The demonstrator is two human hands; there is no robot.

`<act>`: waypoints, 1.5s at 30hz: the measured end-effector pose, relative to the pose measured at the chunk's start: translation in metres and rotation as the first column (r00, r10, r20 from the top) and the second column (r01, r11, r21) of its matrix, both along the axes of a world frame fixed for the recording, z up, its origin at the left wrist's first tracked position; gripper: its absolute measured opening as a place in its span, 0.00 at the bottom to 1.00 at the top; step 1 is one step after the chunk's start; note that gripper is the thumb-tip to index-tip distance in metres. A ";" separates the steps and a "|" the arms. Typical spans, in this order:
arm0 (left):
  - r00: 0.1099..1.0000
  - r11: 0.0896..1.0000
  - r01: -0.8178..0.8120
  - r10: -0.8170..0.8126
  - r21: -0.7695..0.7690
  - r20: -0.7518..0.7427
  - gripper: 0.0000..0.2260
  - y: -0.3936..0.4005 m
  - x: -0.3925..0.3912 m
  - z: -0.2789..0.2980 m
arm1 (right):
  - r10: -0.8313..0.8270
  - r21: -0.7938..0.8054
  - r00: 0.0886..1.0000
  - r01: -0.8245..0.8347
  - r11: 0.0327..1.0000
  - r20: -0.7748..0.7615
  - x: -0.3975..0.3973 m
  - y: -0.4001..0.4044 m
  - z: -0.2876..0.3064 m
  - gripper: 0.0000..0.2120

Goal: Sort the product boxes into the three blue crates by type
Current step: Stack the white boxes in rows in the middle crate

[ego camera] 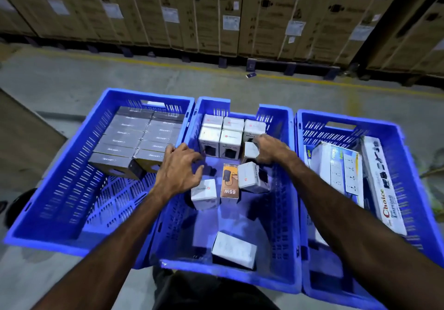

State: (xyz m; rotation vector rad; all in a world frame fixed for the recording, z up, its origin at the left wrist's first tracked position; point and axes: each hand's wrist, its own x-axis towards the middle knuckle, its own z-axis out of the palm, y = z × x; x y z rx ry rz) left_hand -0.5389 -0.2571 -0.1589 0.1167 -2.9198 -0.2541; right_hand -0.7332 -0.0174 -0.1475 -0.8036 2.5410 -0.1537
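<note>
Head view, middle blue crate (283, 278): right hand (270, 150) curled on a small white box (251, 151) beside the stacked rows, left hand (179, 169) spread empty above loose boxes; advise seating it flush, then removing the stray orange 65W box (229, 185).

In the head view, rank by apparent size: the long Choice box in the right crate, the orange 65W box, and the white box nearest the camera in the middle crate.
1. Choice box, clearly the largest.
2. White box nearest the camera.
3. Orange 65W box.
The last two are unsure: the white box lies closer to the camera, which enlarges it.
</note>
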 end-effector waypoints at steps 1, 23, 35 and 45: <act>1.000 1.000 0.000 0.000 -0.002 0.002 0.13 0.000 0.000 -0.001 | -0.006 -0.019 1.000 0.005 1.000 -0.030 0.000 0.000 -0.003 0.29; 1.000 1.000 -0.002 0.002 0.025 -0.010 0.11 -0.002 0.000 -0.001 | -0.181 -0.269 0.970 0.133 0.954 -0.164 0.010 -0.011 -0.008 0.25; 1.000 0.999 0.008 -0.008 0.039 0.001 0.14 -0.002 0.002 0.002 | 0.124 0.127 0.992 -0.126 0.984 0.023 0.065 0.028 -0.011 0.56; 0.985 0.922 0.107 -0.047 0.371 -0.169 0.21 0.046 0.021 0.013 | -0.378 -0.271 0.915 0.331 0.904 -0.143 0.088 0.011 0.044 0.41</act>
